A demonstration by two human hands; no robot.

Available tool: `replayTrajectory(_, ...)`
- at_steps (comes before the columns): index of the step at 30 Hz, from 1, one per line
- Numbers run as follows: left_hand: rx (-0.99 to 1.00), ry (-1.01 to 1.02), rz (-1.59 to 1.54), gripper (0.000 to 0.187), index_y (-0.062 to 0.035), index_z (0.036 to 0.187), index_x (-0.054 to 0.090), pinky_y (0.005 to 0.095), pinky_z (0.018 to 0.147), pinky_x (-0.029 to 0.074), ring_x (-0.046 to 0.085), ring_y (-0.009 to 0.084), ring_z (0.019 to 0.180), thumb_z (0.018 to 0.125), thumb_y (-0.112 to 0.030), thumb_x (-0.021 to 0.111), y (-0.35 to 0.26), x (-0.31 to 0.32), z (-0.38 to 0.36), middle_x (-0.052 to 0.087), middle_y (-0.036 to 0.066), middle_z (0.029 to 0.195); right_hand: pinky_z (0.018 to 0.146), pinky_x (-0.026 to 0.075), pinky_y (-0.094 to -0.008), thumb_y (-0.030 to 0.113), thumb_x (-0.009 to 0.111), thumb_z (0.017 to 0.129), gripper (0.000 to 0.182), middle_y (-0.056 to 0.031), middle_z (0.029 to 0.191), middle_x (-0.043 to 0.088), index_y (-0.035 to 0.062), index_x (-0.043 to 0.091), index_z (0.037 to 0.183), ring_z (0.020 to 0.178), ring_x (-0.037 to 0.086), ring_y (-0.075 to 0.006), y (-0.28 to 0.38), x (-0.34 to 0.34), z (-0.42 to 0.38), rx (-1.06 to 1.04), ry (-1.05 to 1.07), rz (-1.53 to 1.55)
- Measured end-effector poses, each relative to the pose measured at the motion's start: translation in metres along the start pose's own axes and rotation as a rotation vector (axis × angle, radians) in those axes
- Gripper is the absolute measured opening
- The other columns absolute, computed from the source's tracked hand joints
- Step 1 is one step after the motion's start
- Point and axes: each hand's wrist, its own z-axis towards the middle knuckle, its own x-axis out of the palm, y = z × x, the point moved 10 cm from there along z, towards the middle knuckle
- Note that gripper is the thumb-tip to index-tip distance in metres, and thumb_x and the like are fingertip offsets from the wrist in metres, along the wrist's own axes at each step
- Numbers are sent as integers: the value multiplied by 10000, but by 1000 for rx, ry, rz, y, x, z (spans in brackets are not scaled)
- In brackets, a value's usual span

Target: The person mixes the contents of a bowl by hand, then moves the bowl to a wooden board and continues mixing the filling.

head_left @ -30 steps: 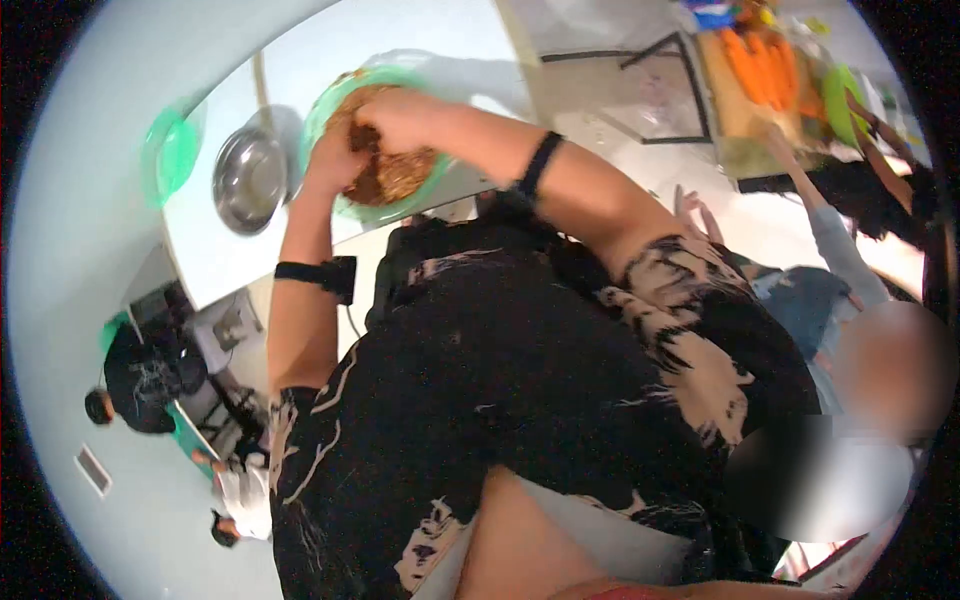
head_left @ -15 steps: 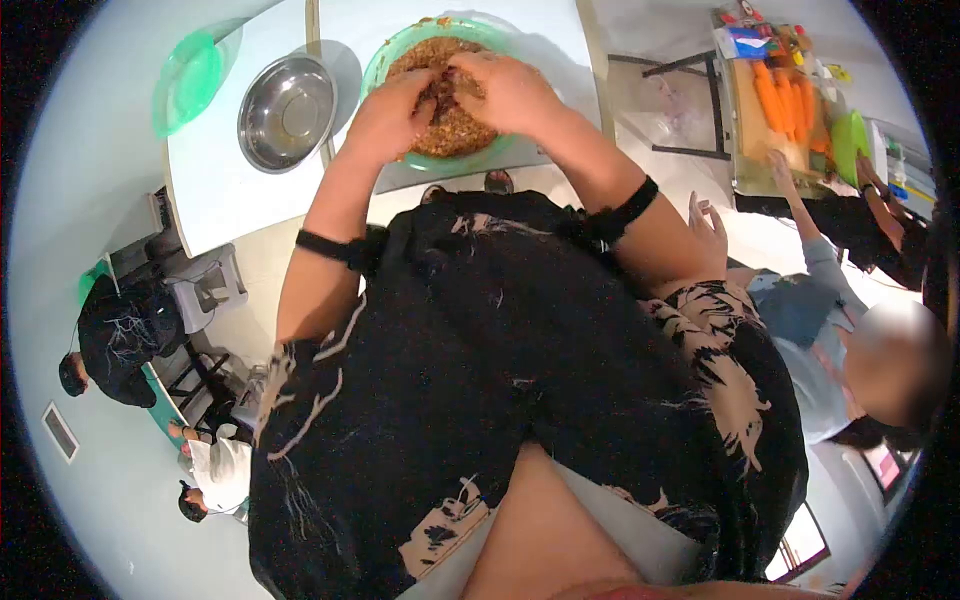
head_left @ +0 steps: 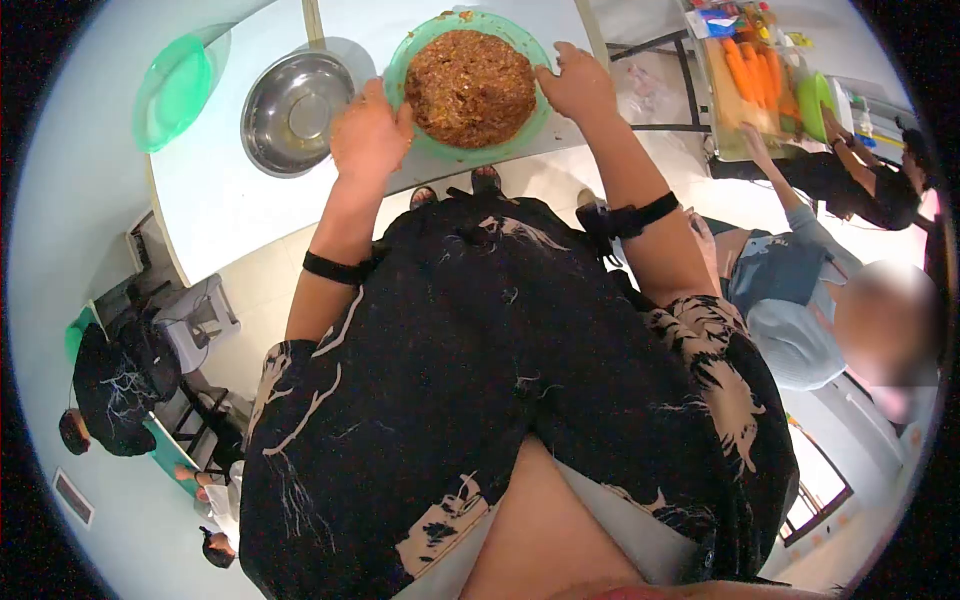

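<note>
A green bowl (head_left: 444, 150) full of a brown minced mixture (head_left: 470, 85) stands at the near edge of a white table (head_left: 225, 205). My left hand (head_left: 368, 130) grips the bowl's left rim. On the right rim rests my right hand (head_left: 574, 83), fingers curled over the edge. Both hands are out of the mixture. Each forearm wears a black band.
An empty steel bowl (head_left: 295, 110) sits left of the green bowl, with a green plate (head_left: 172, 92) further left. At the right, another person's hand reaches toward carrots (head_left: 752, 72) on a board. More people stand at the left and right edges.
Both hands have come out of the brown mixture and moved apart to the bowl's rims. The mixture now shows as a smooth mound.
</note>
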Motion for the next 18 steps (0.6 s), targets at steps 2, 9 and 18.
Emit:
replayTrajectory(2, -99, 196, -35, 308, -22, 1037, 491, 494, 707, 514, 644, 400, 785, 837, -233, 594, 6, 15, 3, 645, 217, 833, 885, 497, -449, 397, 599, 801, 458, -169, 1082, 652, 91, 637, 1139, 1027, 616, -344, -7, 15, 6, 33, 84, 7)
replayTrajectory(9, -31, 136, -145, 370, 9, 1127, 474, 500, 749, 515, 650, 420, 804, 844, -213, 560, 13, 36, 21, 657, 243, 848, 882, 503, -442, 389, 600, 787, 408, -173, 1066, 667, 87, 694, 1044, 999, 637, -343, -29, 44, 19, 144, 197, 72)
replayTrajectory(18, 30, 89, -90, 487, 10, 1264, 444, 483, 766, 509, 648, 406, 835, 845, -211, 558, 0, 30, 29, 664, 236, 896, 851, 518, -432, 358, 608, 703, 394, -176, 1024, 677, 71, 719, 951, 949, 655, -343, -39, 35, 12, 191, 197, 116)
